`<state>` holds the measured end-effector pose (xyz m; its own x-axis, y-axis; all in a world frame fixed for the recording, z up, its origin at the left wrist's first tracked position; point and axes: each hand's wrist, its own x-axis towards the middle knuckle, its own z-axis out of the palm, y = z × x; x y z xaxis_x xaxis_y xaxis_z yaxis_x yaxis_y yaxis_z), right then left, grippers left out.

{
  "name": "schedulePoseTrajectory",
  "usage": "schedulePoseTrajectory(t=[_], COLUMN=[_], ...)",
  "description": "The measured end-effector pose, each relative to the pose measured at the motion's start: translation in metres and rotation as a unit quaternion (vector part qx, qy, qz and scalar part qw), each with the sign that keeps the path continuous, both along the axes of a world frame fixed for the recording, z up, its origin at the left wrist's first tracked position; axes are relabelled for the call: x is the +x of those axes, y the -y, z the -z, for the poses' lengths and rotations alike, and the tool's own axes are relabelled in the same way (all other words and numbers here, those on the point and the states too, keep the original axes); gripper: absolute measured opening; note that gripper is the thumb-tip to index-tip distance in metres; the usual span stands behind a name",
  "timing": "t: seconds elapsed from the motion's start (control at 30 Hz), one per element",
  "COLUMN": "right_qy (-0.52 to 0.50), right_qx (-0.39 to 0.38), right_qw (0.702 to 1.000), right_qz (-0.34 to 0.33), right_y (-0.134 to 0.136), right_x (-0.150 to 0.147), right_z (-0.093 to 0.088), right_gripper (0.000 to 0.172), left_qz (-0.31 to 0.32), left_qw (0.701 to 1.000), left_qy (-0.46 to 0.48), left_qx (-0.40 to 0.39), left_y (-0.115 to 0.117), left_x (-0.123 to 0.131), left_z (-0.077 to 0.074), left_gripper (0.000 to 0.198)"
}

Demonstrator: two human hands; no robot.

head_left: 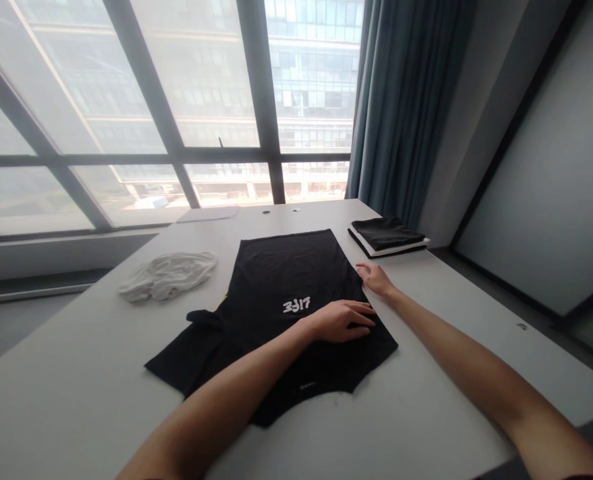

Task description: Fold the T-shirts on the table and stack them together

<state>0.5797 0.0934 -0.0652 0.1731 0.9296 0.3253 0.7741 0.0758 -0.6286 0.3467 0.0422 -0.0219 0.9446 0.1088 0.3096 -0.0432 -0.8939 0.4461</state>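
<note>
- The left hand (344,321) lies palm down on the black T-shirt (286,270), near the shirt's right side; its fingers are loosely spread, slightly bent and pointing right, resting on the cloth rather than closed around it.
- The left forearm reaches in from the lower left and crosses over the shirt, hiding part of its lower left area.
- The right hand (375,277) is at the shirt's right edge, farther from the person than the left one; its fingers are partly bent and point away to the left, and I cannot tell whether they pinch the fabric.
- The right arm stretches in from the lower right, over the table (426,413).
- The shirt is spread out in the middle of the table, neckline toward the person and hem toward the window (216,80); its left sleeve area is bunched.
- White lettering (296,305) on the shirt reads "LIFE", upside down from this side; a small mark (307,386) near the neckline is too small to read.
- A crumpled white cloth (169,277) lies left of the shirt.
- A stack of folded clothes (389,235), black and white, sits beyond the right hand, near a blue curtain (396,100).
</note>
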Motion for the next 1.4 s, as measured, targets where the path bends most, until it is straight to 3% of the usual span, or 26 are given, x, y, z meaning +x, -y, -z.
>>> schedulePoseTrajectory(t=[0.1, 0.2, 0.3, 0.43, 0.53, 0.7, 0.77, 1.07, 1.23, 1.4], right_qy=[-0.043, 0.003, 0.066, 0.065, 0.059, 0.084, 0.084, 0.098, 0.095, 0.094], right_qx=[0.023, 0.032, 0.012, 0.000, 0.002, -0.004, 0.001, 0.008, 0.014, 0.012], right_qw=[0.998, 0.999, 0.997, 0.997, 0.997, 0.996, 0.996, 0.995, 0.995, 0.995], right_qz=[0.025, -0.017, -0.034, -0.034, -0.044, -0.034, -0.035, -0.029, -0.031, -0.036], right_y=[0.002, 0.003, 0.004, 0.005, 0.006, 0.007, 0.007, 0.007, 0.007, 0.006], right_x=[0.003, 0.000, -0.004, -0.004, -0.002, -0.004, -0.004, -0.005, -0.004, -0.003], right_z=[0.000, 0.001, 0.004, 0.004, 0.002, 0.002, 0.002, 0.003, 0.003, 0.003], right_gripper=[0.037, 0.034, 0.034, 0.032, 0.032, 0.036, 0.035, 0.033, 0.032, 0.033], left_qz=[-0.151, -0.276, -0.305, -0.315, -0.285, -0.027, 0.022, 0.029, 0.017, 0.017], left_qw=[0.988, 0.961, 0.949, 0.946, 0.958, 0.999, 0.998, 0.990, 0.993, 0.994], left_qy=[0.028, -0.015, -0.076, -0.074, -0.016, 0.027, 0.011, -0.010, 0.008, -0.036], left_qx=[0.022, 0.030, 0.022, 0.022, 0.017, 0.018, 0.051, 0.138, 0.117, 0.102], left_y=[-0.006, -0.016, -0.022, -0.025, -0.022, -0.007, -0.001, -0.004, -0.003, -0.001], left_x=[0.005, 0.007, 0.005, 0.003, 0.003, 0.002, 0.003, 0.006, 0.001, -0.002], left_z=[0.006, 0.016, 0.025, 0.028, 0.020, 0.003, 0.000, 0.001, -0.005, -0.008], left_gripper=[0.035, 0.046, 0.057, 0.055, 0.049, 0.039, 0.035, 0.012, 0.015, 0.007])
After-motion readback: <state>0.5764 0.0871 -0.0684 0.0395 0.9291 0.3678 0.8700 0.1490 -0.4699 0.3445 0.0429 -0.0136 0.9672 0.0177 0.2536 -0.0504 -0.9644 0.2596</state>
